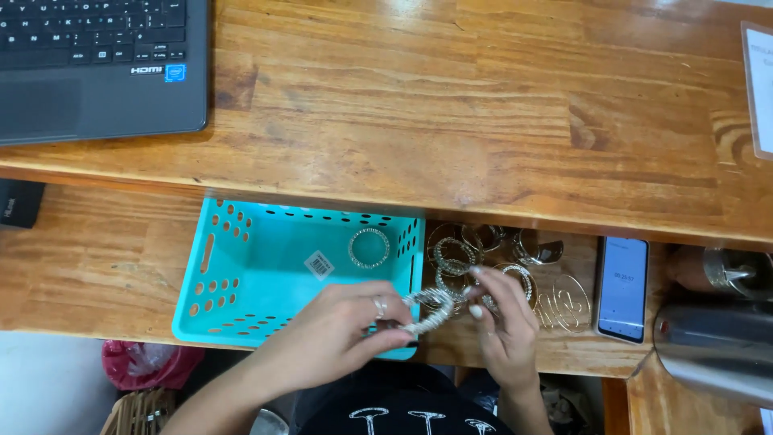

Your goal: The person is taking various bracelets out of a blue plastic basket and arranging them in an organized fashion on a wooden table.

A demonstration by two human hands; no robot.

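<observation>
While one bangle (pixel 369 247) lies in the turquoise basket (pixel 241 266), her left hand (pixel 334 330) pinches another bangle (pixel 428 311) and her right hand (pixel 503 318) fingers the waiting pile (pixel 483 258).

Bracelet (pixel 428 310) in hands: silvery metal, beaded rough texture, sparkling. Bracelet pile (pixel 491 262): shiny metal, silver and gold tone. Basket (pixel 241 274): turquoise plastic, smooth, perforated. Desk (pixel 483 113): varnished wood, glossy, visible grain. Laptop (pixel 97 72): matt grey plastic. Phone (pixel 622 287): glossy glass screen.
</observation>
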